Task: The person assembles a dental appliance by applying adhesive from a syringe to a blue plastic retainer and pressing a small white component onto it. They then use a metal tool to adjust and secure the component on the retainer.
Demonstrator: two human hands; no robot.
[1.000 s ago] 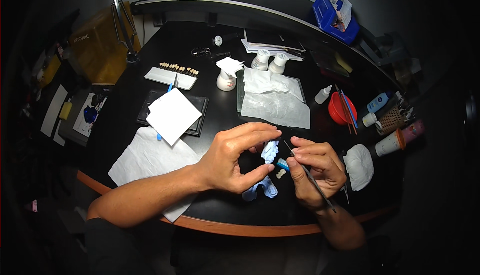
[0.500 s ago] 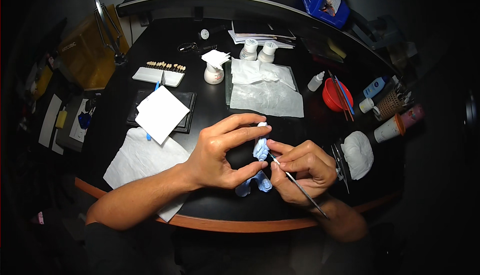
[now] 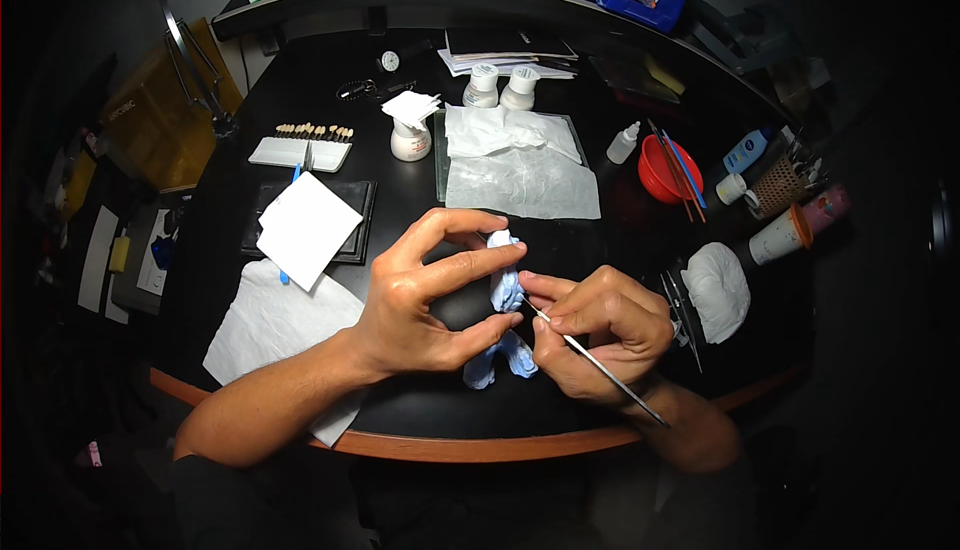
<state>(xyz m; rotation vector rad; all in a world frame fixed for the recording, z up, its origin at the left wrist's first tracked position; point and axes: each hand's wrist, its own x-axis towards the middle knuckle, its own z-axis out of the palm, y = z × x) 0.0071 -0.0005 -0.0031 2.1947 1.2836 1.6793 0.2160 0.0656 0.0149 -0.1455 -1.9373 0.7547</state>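
Lump of bumpy blue stuff (image 3: 506, 292) sat pinched in our left hand (image 3: 412, 295), above the tabletop (image 3: 585, 240), just left of our right hand (image 3: 605, 335), which gripped a thin tool (image 3: 612, 377) with its tip right by the lump.

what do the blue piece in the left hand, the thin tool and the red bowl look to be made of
Blue piece: probably plaster or resin; it looks matte, with soft shading and no sharp glints.
Thin tool: likely metal, judging by its slim, greyish shaft with a bright sheen.
Red bowl: perhaps plastic or silicone, smooth and evenly coloured.
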